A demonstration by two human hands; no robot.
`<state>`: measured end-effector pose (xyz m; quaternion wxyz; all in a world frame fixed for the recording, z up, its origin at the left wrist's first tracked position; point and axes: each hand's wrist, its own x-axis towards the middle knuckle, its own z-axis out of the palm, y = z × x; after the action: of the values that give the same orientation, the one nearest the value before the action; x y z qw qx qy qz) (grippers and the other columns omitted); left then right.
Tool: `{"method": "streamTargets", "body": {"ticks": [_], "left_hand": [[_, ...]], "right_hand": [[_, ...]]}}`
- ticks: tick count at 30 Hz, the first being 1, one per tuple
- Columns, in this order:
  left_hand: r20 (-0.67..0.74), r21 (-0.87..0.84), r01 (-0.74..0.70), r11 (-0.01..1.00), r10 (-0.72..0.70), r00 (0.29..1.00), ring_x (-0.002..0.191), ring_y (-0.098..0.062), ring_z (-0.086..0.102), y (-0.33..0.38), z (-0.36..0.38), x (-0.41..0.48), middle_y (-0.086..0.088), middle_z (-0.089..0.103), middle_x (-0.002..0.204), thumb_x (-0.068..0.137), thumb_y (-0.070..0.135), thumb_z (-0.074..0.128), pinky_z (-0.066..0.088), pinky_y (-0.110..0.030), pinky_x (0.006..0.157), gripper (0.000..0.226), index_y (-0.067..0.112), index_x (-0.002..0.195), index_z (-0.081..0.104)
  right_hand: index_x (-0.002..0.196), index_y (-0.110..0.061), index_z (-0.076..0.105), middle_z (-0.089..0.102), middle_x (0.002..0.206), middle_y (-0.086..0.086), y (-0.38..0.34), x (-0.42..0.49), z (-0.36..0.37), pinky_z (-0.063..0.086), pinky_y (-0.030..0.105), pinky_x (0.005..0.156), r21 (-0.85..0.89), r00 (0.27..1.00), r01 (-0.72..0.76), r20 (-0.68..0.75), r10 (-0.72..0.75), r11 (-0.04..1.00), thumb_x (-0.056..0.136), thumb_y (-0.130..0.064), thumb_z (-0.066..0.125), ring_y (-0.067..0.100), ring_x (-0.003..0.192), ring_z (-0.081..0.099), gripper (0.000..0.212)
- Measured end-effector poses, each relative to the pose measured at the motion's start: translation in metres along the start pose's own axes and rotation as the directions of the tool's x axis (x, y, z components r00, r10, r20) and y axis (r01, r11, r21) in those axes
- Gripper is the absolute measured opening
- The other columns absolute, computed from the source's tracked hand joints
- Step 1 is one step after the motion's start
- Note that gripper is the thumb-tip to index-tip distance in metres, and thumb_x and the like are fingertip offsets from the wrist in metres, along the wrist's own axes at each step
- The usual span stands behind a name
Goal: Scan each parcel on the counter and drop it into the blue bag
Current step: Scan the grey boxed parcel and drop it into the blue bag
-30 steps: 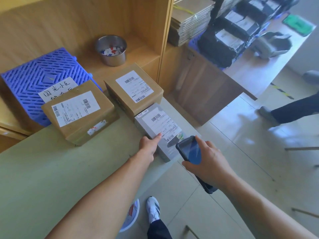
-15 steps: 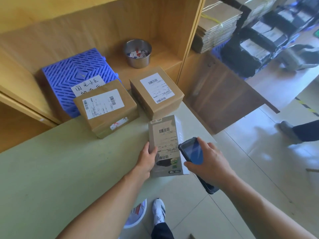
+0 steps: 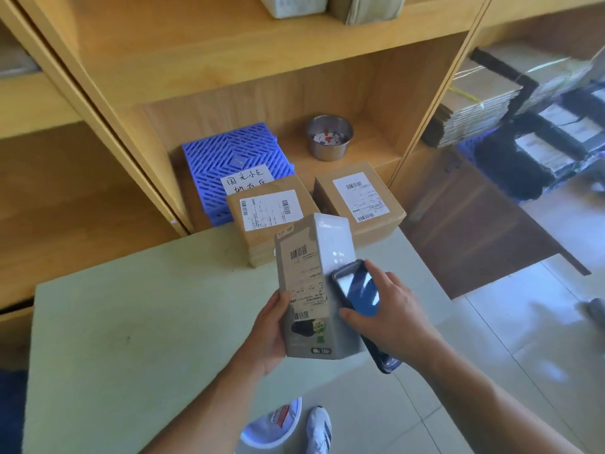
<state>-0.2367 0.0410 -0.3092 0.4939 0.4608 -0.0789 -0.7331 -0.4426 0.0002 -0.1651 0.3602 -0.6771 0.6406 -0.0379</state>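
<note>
My left hand (image 3: 268, 335) grips a grey box parcel (image 3: 311, 283) by its lower left edge and holds it tilted up above the pale green counter (image 3: 147, 322). Its white barcode label faces me. My right hand (image 3: 389, 316) holds a dark handheld scanner (image 3: 358, 291) against the parcel's right side. Two brown cardboard parcels stay on the counter's far edge: one (image 3: 262, 221) partly behind the grey box, one (image 3: 357, 201) to its right. No blue bag is identifiable.
A blue plastic grid panel (image 3: 229, 158) with a handwritten note and a steel bowl (image 3: 329, 137) sit on the wooden shelf behind. Stacked flat cartons (image 3: 474, 106) and black parcels (image 3: 523, 158) lie at the right. Below the counter edge are a white tub (image 3: 271, 427) and my shoe (image 3: 319, 430).
My left hand lifted the grey parcel off the counter and turned it upright toward me. My right hand brought the scanner close beside it.
</note>
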Motion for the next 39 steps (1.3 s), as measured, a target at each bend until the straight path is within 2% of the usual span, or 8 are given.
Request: {"method": "streamTargets", "body": {"ticks": [6, 10, 14, 16, 23, 27, 33, 39], "left_hand": [[0.127, -0.027, 0.001, 1.000, 0.003, 0.992, 0.123, -0.039, 0.065, 0.038, -0.013, -0.037, -0.020, 0.062, 0.142, 0.072, 0.051, 0.088, 0.057, -0.057, 0.095, 0.086, 0.026, 0.146, 0.053], [0.047, 0.060, -0.116, 0.991, 0.114, 0.992, 0.132, -0.037, 0.060, 0.071, -0.039, -0.056, -0.011, 0.063, 0.144, 0.077, 0.045, 0.082, 0.046, -0.064, 0.109, 0.078, 0.034, 0.146, 0.049], [-0.144, 0.256, -0.233, 0.938, 0.275, 0.950, 0.119, -0.023, 0.069, 0.114, -0.064, -0.078, 0.003, 0.074, 0.127, 0.077, 0.041, 0.078, 0.058, -0.053, 0.096, 0.073, 0.044, 0.142, 0.046], [-0.198, 0.355, -0.280, 0.892, 0.364, 0.910, 0.119, -0.020, 0.068, 0.133, -0.077, -0.089, 0.003, 0.070, 0.131, 0.074, 0.045, 0.081, 0.058, -0.052, 0.095, 0.080, 0.049, 0.144, 0.043], [-0.208, 0.598, -0.355, 0.718, 0.567, 0.797, 0.101, -0.006, 0.070, 0.176, -0.098, -0.117, 0.006, 0.062, 0.126, 0.078, 0.033, 0.084, 0.055, -0.028, 0.079, 0.085, 0.047, 0.148, 0.037], [-0.197, 0.657, -0.355, 0.665, 0.606, 0.771, 0.108, -0.009, 0.064, 0.184, -0.104, -0.127, 0.011, 0.059, 0.124, 0.069, 0.041, 0.081, 0.052, -0.024, 0.077, 0.086, 0.056, 0.138, 0.033], [-0.213, 0.675, -0.352, 0.648, 0.629, 0.748, 0.108, 0.000, 0.062, 0.193, -0.117, -0.140, 0.018, 0.057, 0.125, 0.068, 0.042, 0.081, 0.048, -0.020, 0.074, 0.095, 0.051, 0.148, 0.031], [-0.232, 0.689, -0.330, 0.645, 0.628, 0.743, 0.108, 0.000, 0.061, 0.195, -0.128, -0.148, 0.019, 0.057, 0.125, 0.074, 0.035, 0.085, 0.048, -0.018, 0.074, 0.091, 0.055, 0.145, 0.031]], "right_hand": [[0.156, -0.037, 0.017, 0.044, 0.139, -0.011, -0.044, -0.008, -0.004, 0.045, 0.031, 0.093, 0.031, 0.996, 0.079, -0.033, -0.078, 0.996, 0.082, -0.056, 0.069, 0.010, 0.119, 0.043, 0.092], [0.157, -0.033, 0.016, 0.040, 0.147, -0.009, -0.076, -0.010, 0.000, 0.046, 0.037, 0.099, 0.017, 0.993, 0.110, -0.051, -0.109, 0.994, 0.081, -0.053, 0.073, 0.015, 0.133, 0.040, 0.097], [0.157, -0.030, 0.015, 0.041, 0.145, -0.005, -0.111, -0.012, 0.011, 0.044, 0.034, 0.099, -0.043, 0.987, 0.151, -0.043, -0.153, 0.988, 0.080, -0.054, 0.074, 0.017, 0.131, 0.041, 0.101], [0.157, -0.029, 0.015, 0.043, 0.142, -0.004, -0.126, -0.013, 0.019, 0.042, 0.032, 0.098, -0.078, 0.982, 0.183, -0.040, -0.187, 0.980, 0.077, -0.057, 0.074, 0.018, 0.128, 0.043, 0.103], [0.153, -0.031, 0.019, 0.047, 0.137, -0.003, -0.168, -0.020, 0.042, 0.044, 0.031, 0.095, -0.183, 0.966, 0.257, 0.018, -0.258, 0.949, 0.076, -0.059, 0.071, 0.019, 0.121, 0.047, 0.097], [0.155, -0.029, 0.014, 0.043, 0.141, -0.003, -0.177, -0.029, 0.051, 0.043, 0.029, 0.091, -0.256, 0.959, 0.282, 0.072, -0.273, 0.925, 0.078, -0.058, 0.069, 0.019, 0.122, 0.047, 0.099], [0.155, -0.036, -0.006, 0.040, 0.147, -0.005, -0.166, -0.044, 0.056, 0.044, 0.031, 0.094, -0.268, 0.951, 0.307, 0.104, -0.290, 0.913, 0.078, -0.057, 0.069, 0.020, 0.124, 0.046, 0.110], [0.155, -0.038, -0.006, 0.046, 0.139, -0.009, -0.162, -0.053, 0.061, 0.043, 0.028, 0.086, -0.285, 0.946, 0.324, 0.088, -0.312, 0.902, 0.076, -0.061, 0.068, 0.017, 0.114, 0.049, 0.111]]}}
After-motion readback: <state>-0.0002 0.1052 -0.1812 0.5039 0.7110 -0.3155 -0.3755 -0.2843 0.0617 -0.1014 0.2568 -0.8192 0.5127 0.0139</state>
